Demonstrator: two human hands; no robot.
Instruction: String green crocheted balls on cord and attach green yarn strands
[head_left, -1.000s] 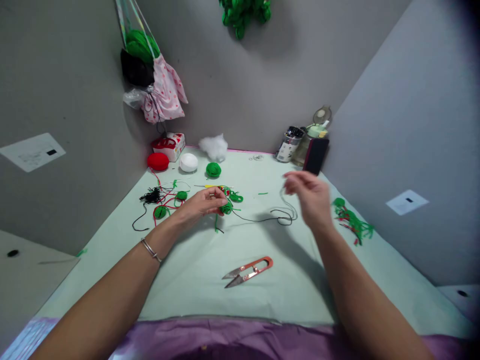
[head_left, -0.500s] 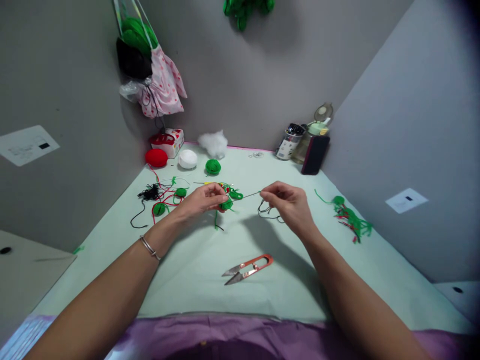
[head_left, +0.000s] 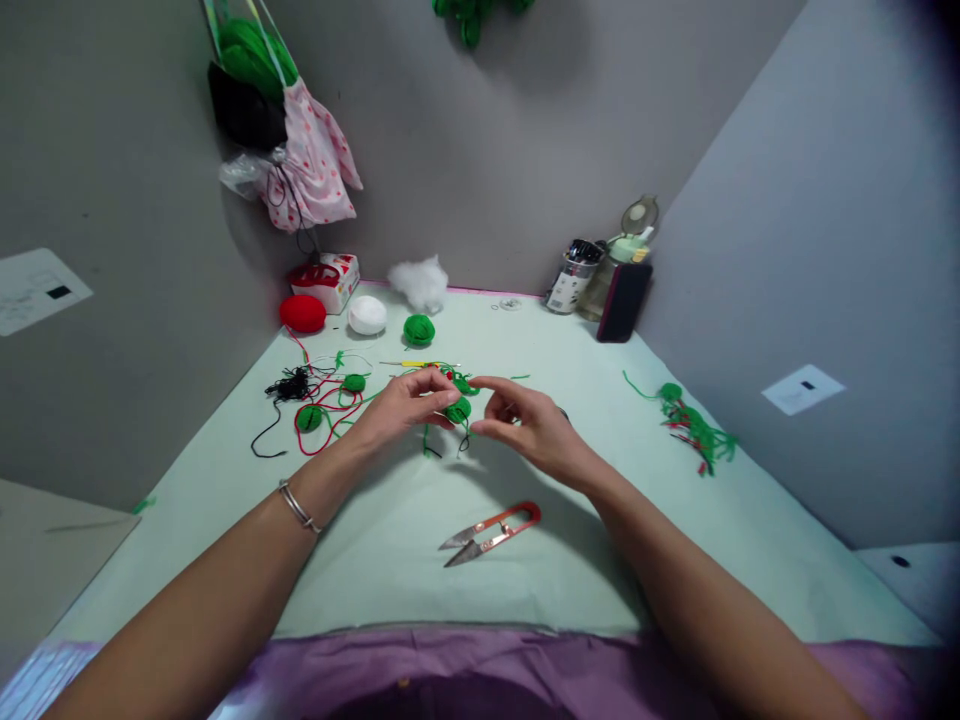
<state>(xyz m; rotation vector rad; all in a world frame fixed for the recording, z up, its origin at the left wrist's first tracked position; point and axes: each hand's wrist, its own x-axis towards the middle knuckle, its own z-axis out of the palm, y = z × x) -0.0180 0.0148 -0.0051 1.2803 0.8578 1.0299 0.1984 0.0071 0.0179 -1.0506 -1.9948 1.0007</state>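
Note:
My left hand (head_left: 401,404) is closed in a pinch on a small green crocheted piece (head_left: 457,409) over the middle of the pale green table (head_left: 525,560). My right hand (head_left: 529,425) sits just to its right, thumb and forefinger curled close to the piece. Whether those fingers hold a needle or the black thread is too small to see. A bit of black thread hangs below the piece. Orange-handled thread snips (head_left: 491,531) lie on the table nearer to me.
Red (head_left: 303,313), white (head_left: 367,315) and green (head_left: 418,329) yarn balls sit at the back left, with stuffing (head_left: 418,281) and a red-white box (head_left: 324,282). Yarn tangles (head_left: 315,400) lie left. Green scraps (head_left: 694,425) lie right. A cup, bottle and phone (head_left: 622,300) stand at the back right.
My right hand came down from a raised position, drew the black thread taut from the piece, then moved left until it is beside the green piece. My left hand stayed put.

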